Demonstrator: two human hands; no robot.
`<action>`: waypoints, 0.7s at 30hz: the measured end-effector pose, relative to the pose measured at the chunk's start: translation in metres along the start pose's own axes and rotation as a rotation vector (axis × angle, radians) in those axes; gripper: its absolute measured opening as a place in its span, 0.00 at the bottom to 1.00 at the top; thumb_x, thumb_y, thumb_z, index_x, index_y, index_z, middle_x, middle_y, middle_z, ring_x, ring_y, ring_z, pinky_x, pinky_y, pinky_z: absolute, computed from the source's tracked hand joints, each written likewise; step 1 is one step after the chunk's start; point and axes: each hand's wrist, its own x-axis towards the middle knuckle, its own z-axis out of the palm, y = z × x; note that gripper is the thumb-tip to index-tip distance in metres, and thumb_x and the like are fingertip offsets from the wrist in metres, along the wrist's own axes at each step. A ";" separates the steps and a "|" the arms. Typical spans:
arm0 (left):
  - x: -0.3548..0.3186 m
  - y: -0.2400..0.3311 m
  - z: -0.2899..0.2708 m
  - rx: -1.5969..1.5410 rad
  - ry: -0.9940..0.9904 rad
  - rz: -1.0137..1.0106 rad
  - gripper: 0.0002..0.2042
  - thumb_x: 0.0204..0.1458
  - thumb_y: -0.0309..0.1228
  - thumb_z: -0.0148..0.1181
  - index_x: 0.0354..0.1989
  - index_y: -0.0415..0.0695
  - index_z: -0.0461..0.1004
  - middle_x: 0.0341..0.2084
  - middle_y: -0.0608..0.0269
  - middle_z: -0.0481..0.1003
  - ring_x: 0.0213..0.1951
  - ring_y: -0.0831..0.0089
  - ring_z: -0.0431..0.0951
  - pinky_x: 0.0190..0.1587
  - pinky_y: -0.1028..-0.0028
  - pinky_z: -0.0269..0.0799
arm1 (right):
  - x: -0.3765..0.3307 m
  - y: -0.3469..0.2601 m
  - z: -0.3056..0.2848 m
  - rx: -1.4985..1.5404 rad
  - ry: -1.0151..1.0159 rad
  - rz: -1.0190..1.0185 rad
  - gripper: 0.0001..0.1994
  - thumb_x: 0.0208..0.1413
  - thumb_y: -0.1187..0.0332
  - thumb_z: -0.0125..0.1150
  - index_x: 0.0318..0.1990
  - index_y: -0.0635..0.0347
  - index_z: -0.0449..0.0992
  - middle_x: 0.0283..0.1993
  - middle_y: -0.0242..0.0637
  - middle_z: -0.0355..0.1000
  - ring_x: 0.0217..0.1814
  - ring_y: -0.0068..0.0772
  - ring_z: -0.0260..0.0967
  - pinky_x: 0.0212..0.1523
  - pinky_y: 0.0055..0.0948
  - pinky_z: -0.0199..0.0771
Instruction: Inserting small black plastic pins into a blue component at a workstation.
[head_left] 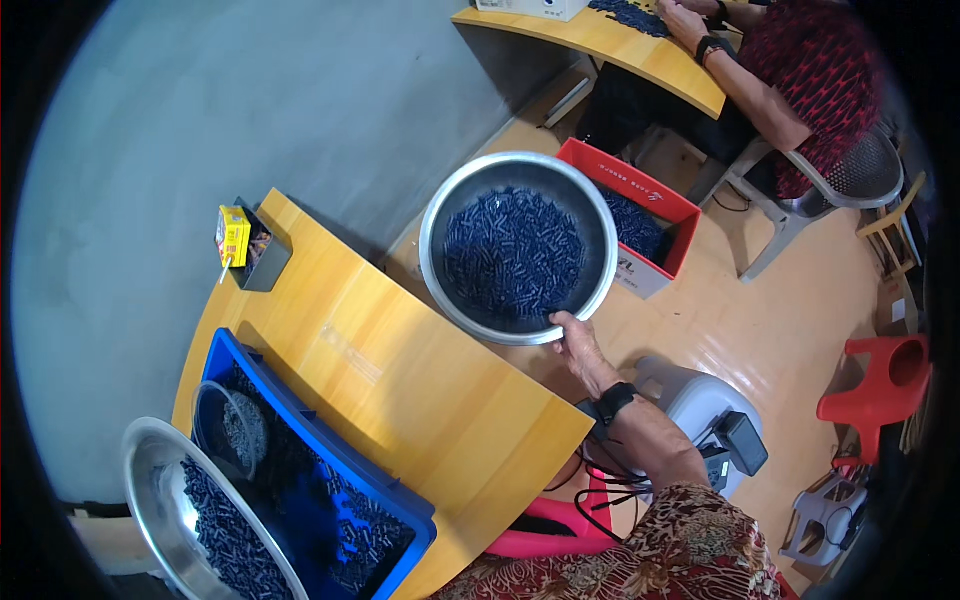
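Observation:
My right hand (578,345) grips the near rim of a round metal bowl (595,225), thumb over the edge. Small dark, blue-black cylindrical pieces (515,250) cover its bottom; their exact kind is too small to tell. The bowl is held out past the far edge of the wooden table (430,400). Behind it, partly hidden, stands a red and white box (640,175) with similar dark pieces inside. No part of my left hand shows.
On the table, a blue tray (300,395) holds dark pieces and a clear tub (208,415). A second metal bowl (150,470) tilts beside it. A dark container (270,262) stands farther back. Another person (820,80) works at the far table (640,60). Red stool (870,390) at right.

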 end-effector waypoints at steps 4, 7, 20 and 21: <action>0.000 0.002 0.000 0.077 0.025 0.007 0.21 0.47 0.17 0.59 0.52 0.26 0.65 0.47 0.45 0.74 0.44 0.57 0.77 0.49 0.63 0.78 | -0.023 -0.035 0.005 0.090 -0.037 -0.115 0.08 0.49 0.74 0.58 0.36 0.60 0.68 0.26 0.31 0.67 0.18 0.22 0.61 0.12 0.21 0.57; -0.001 0.000 0.005 0.102 0.037 -0.001 0.21 0.47 0.18 0.59 0.51 0.26 0.66 0.47 0.44 0.74 0.45 0.57 0.77 0.49 0.62 0.77 | -0.035 -0.048 0.009 0.124 -0.041 -0.193 0.07 0.50 0.74 0.57 0.36 0.60 0.68 0.25 0.31 0.67 0.19 0.22 0.61 0.13 0.20 0.57; -0.007 -0.003 0.009 0.093 0.043 0.005 0.21 0.46 0.18 0.60 0.50 0.27 0.67 0.46 0.45 0.74 0.45 0.57 0.77 0.50 0.62 0.77 | -0.048 -0.049 0.013 0.132 -0.146 -0.217 0.04 0.51 0.74 0.57 0.34 0.60 0.70 0.26 0.31 0.69 0.19 0.21 0.63 0.15 0.21 0.59; -0.006 -0.003 0.008 0.091 0.045 0.006 0.21 0.46 0.18 0.60 0.50 0.27 0.67 0.46 0.45 0.74 0.45 0.57 0.77 0.50 0.62 0.77 | -0.048 -0.049 0.012 0.130 -0.143 -0.209 0.04 0.51 0.74 0.58 0.34 0.60 0.70 0.25 0.31 0.68 0.19 0.22 0.63 0.15 0.21 0.59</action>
